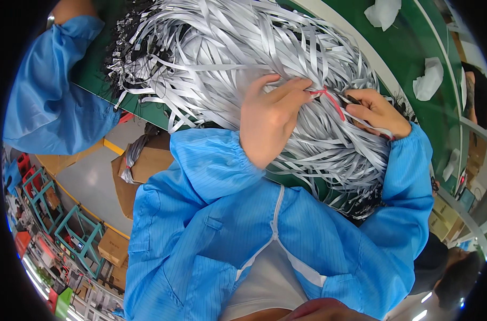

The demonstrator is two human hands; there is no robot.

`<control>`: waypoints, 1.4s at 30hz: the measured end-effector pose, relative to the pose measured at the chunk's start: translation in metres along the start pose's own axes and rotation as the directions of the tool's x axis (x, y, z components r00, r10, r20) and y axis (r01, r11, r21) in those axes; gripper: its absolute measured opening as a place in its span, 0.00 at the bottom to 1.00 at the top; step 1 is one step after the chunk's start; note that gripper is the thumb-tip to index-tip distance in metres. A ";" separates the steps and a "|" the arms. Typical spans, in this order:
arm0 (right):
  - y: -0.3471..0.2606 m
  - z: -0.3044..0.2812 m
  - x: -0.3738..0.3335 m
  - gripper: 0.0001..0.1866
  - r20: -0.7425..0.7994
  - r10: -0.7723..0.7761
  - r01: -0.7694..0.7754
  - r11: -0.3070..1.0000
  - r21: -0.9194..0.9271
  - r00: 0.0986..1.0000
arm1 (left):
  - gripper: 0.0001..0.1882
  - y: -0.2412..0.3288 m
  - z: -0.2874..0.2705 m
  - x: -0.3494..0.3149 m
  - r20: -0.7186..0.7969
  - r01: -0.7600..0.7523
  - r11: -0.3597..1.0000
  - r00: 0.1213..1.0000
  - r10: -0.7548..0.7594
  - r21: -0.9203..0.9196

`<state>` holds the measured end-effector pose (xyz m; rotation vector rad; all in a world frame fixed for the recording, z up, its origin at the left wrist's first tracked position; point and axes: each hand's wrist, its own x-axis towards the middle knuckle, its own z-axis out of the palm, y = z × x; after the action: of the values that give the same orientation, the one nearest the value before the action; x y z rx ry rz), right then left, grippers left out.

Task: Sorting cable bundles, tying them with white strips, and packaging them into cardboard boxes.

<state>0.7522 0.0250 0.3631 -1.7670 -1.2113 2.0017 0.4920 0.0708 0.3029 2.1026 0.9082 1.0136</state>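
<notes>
Pinching red tie (329, 99) w/ both hands' grips closed, left hand (270, 115) & right hand (374, 109), amid grey ribbons (227, 48).

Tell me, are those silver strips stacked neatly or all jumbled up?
Jumbled: the silver strips cross every way in a loose heap on the green table.

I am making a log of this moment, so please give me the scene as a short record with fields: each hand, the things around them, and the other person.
left hand: left hand rests on the heap of silver ribbons, fingertips pinching a red band
right hand: right hand holds the other end of the red band, beside a small dark clip
surface: green table with crumpled white wrappers
clothing: blue coat
other person: a blue sleeve at upper left
floor: cardboard boxes, teal racks
</notes>
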 end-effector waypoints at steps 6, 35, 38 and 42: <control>0.018 -0.012 -0.008 0.18 0.090 -0.251 0.197 0.897 0.397 0.964 | 0.04 -0.005 0.000 -0.003 0.031 -0.011 0.998 0.999 0.009 0.055; -0.046 0.042 -0.028 0.18 -0.306 -0.229 0.218 0.973 -0.070 0.924 | 0.06 0.037 -0.094 0.075 0.657 0.034 0.999 0.754 -0.008 -0.026; -0.030 0.054 -0.001 0.18 -0.269 -0.427 0.398 0.904 -0.159 0.863 | 0.06 0.035 -0.091 0.070 0.639 0.035 0.998 0.769 0.012 -0.061; -0.015 0.045 0.014 0.17 -0.255 -0.566 0.558 0.822 -0.111 0.784 | 0.06 0.035 -0.089 0.061 0.632 0.066 0.994 0.775 0.002 -0.084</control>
<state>0.7033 0.0241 0.3605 -1.3993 -1.4555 1.3473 0.4575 0.1199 0.3989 2.1124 0.5258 0.2623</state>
